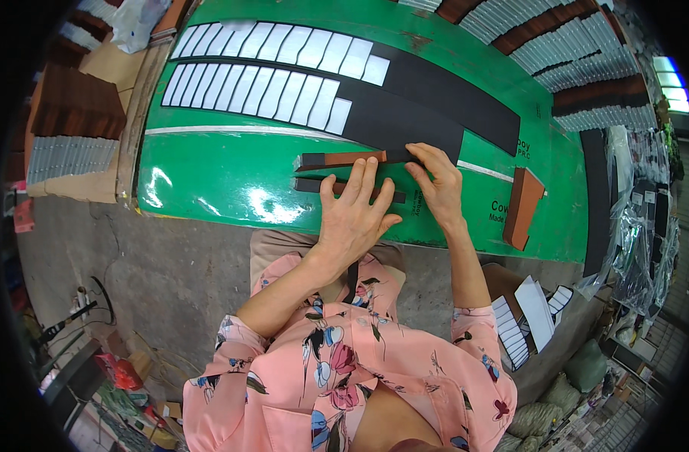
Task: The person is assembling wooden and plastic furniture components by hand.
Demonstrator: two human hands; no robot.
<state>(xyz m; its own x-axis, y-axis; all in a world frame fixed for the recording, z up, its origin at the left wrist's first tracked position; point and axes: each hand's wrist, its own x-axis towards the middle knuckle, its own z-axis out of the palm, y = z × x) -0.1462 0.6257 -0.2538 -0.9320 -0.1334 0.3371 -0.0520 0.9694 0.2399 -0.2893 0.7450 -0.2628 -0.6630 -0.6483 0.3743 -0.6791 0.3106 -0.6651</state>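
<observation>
My left hand (353, 211) lies flat, fingers spread, pressing on a dark strip (308, 184) on the green board (209, 177). Just above it lies a brown and black strip (337, 160). My right hand (437, 181) presses its fingertips on the right end of that strip, at the edge of a long black sheet (404, 124). Two long black sheets carry rows of white rectangular pieces (254, 89) stuck side by side.
A brown block (524, 207) stands on the board's right part. Stacks of brown and grey pieces (73, 124) sit at the left and more (570, 45) at the top right. White-and-black pieces (525, 320) lie by my right elbow. Bags and clutter crowd the right side.
</observation>
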